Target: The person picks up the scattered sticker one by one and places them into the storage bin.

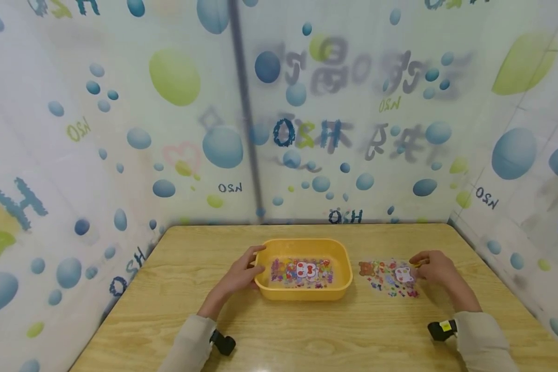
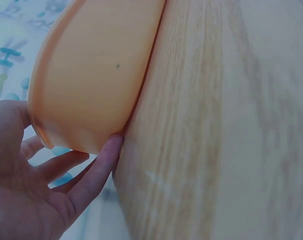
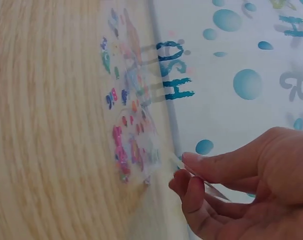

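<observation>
A yellow plastic basin [image 1: 302,294] sits on the table, with a clear sheet of colourful stickers [image 1: 279,276] inside it. My left hand [image 1: 242,268] grips the basin's left end, fingers spread along its rim and outer wall; the left wrist view has that hand [image 2: 61,175] against the basin [image 2: 96,75]. To the basin's right lies a second clear sticker sheet [image 1: 386,276] with a bear and a white character. At its right edge, my right hand [image 1: 437,266] pinches a thin pale piece [image 3: 211,189] between thumb and fingertips; I cannot tell what it is.
The wood-grain table [image 1: 307,336] ends at the back against a pale curtain [image 1: 353,170] printed with blue and green bubbles. More of this sheeting hangs at both sides. A black wrist camera [image 1: 223,342] is strapped at the left sleeve, another camera [image 1: 442,330] at the right.
</observation>
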`<move>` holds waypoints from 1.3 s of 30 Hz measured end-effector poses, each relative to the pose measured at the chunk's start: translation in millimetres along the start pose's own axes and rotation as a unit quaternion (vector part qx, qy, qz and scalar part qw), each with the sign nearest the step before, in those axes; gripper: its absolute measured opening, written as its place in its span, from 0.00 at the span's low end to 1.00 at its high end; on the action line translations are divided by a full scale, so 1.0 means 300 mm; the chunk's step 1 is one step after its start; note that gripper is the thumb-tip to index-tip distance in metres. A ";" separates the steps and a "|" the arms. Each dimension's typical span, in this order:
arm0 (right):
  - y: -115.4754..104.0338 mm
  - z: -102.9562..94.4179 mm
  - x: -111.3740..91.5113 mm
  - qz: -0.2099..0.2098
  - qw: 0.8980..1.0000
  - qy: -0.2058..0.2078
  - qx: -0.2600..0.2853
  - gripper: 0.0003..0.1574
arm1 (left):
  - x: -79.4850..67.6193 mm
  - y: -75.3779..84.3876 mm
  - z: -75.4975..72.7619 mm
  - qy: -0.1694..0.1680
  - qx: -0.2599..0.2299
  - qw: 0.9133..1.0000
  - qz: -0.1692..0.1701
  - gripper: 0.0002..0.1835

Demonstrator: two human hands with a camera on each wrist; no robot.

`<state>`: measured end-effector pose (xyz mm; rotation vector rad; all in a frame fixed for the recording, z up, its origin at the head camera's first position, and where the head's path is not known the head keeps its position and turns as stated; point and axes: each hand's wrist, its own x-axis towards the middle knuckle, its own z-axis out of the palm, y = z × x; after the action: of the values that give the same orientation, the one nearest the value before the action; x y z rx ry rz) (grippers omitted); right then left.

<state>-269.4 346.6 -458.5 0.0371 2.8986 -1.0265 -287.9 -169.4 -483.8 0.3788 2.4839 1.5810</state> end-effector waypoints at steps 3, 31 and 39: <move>-0.003 -0.007 -0.001 -0.007 1.000 0.001 0.010 0.22 | -0.001 -0.001 0.000 0.000 0.001 1.000 0.002 0.31; -0.048 -0.087 -0.058 -0.042 0.994 0.094 0.039 0.21 | 0.002 -0.003 0.006 0.009 0.008 1.000 -0.001 0.31; -0.080 -0.108 -0.074 -0.068 0.990 0.116 0.048 0.20 | 0.005 -0.008 0.009 0.014 0.003 1.000 -0.002 0.30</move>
<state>-250.2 348.3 -416.9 -0.0405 3.0920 -1.2646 -288.7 -167.7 -487.2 0.3552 2.5103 1.5887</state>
